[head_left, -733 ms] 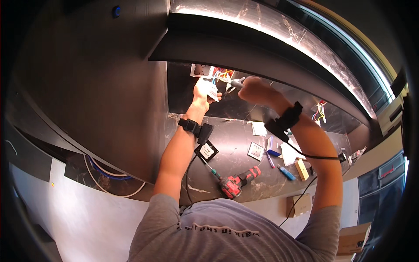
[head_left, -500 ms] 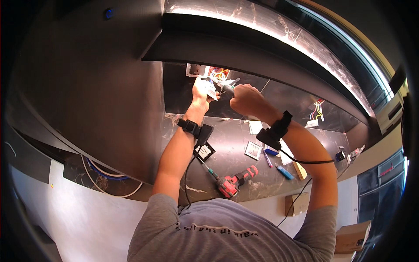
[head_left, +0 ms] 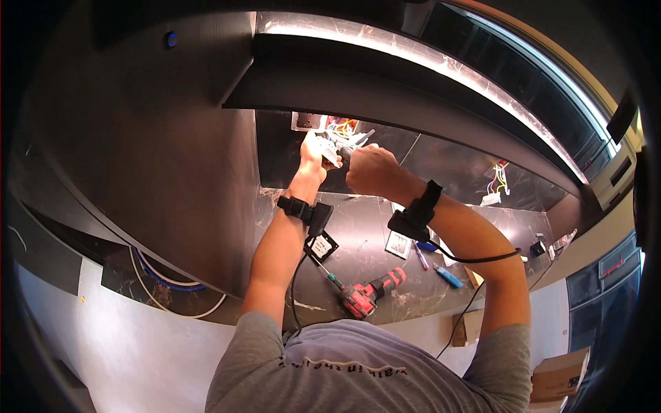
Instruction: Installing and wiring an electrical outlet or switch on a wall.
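Note:
My left hand is closed around a white electrical socket unit just below an opening in the dark back wall. Coloured wires hang out of that opening. In my closed right hand is a screwdriver, its dark handle end showing between the fingers and its tip at the socket unit. My fingers partly hide where tip and unit meet. Right beside the opening, a metal-framed wall box is set in the wall.
A dark shelf overhangs my hands, and a tall dark panel stands at the left. On the marbled counter lie a red cordless drill, a second screwdriver, a white faceplate and a blue tool. More wires hang at the right.
My right hand and the screwdriver have moved left and slightly down, closer to the socket unit. My left hand still holds the unit, and the view has shifted a little.

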`<action>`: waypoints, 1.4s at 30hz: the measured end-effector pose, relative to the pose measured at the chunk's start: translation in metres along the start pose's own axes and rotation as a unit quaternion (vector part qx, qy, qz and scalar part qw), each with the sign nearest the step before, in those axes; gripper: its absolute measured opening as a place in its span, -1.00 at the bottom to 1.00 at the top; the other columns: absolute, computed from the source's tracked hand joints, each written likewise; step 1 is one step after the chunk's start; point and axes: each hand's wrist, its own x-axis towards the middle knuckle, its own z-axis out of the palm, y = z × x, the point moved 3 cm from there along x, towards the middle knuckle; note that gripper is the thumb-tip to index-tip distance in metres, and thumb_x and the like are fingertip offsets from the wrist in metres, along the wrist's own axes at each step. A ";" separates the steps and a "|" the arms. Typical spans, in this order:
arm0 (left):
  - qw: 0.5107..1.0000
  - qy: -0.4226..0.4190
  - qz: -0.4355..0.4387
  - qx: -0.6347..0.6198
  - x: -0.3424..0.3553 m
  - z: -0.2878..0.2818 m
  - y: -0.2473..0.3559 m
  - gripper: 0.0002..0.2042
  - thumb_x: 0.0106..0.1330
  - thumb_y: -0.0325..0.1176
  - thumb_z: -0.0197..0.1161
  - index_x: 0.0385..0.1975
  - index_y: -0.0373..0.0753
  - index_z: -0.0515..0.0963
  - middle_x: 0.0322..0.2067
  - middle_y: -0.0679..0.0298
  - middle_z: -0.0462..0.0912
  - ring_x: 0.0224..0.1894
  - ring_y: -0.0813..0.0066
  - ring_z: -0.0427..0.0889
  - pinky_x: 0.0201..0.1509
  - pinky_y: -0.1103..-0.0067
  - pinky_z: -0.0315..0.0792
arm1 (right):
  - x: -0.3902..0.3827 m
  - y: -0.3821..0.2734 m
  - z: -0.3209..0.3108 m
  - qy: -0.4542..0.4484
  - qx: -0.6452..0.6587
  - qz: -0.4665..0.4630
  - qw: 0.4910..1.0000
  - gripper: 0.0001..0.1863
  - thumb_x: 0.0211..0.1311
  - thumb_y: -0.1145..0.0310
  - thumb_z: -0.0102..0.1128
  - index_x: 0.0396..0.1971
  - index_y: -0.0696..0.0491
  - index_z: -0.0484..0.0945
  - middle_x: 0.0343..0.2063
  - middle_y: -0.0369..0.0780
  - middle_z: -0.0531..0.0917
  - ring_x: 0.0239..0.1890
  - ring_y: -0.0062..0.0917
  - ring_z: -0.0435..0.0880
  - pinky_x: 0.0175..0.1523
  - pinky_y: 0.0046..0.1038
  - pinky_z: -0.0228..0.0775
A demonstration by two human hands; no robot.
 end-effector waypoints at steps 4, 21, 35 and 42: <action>0.996 0.004 0.053 0.074 0.012 -0.013 -0.002 -0.54 0.44 -0.01 -0.23 -0.21 -0.27 0.50 -0.44 0.18 0.63 -0.53 0.32 0.64 -0.63 0.43 0.56 | -0.001 -0.011 -0.004 0.014 -0.001 0.031 0.999 -0.76 -0.12 0.37 0.11 -0.56 0.22 0.68 -0.51 -0.01 0.70 -0.43 -0.06 0.69 -0.20 -0.19 0.57; 0.996 -0.078 -0.048 0.004 -0.005 -0.019 0.019 -0.57 0.37 -0.02 -0.09 -0.18 -0.31 0.49 -0.43 0.04 0.62 -0.45 -0.03 0.67 -0.39 0.14 0.61 | 0.001 0.020 -0.018 -0.082 0.230 0.109 0.964 -0.71 0.06 0.40 0.07 -0.59 0.39 0.54 -0.63 0.03 0.56 -0.55 -0.29 0.68 -0.44 -0.27 0.51; 0.992 -0.100 -0.076 -0.015 -0.002 -0.016 0.023 -0.52 0.40 0.00 -0.14 -0.15 -0.34 0.51 -0.34 0.00 0.64 -0.41 -0.06 0.67 -0.37 0.16 0.61 | 0.006 0.025 -0.002 -0.085 0.234 -0.002 0.968 -0.76 0.25 0.47 0.01 -0.48 0.28 0.61 -0.69 -0.16 0.57 -0.70 -0.46 0.60 -0.59 -0.40 0.48; 0.995 -0.025 0.022 0.091 0.000 -0.016 0.020 -0.48 0.48 0.06 -0.24 -0.07 -0.32 0.45 -0.30 0.11 0.65 -0.36 0.15 0.70 -0.35 0.24 0.66 | -0.007 0.008 -0.032 -0.103 0.363 0.225 0.898 -0.85 0.01 0.46 0.15 -0.53 0.23 0.64 -0.67 -0.09 0.59 -0.60 -0.32 0.69 -0.56 -0.27 0.51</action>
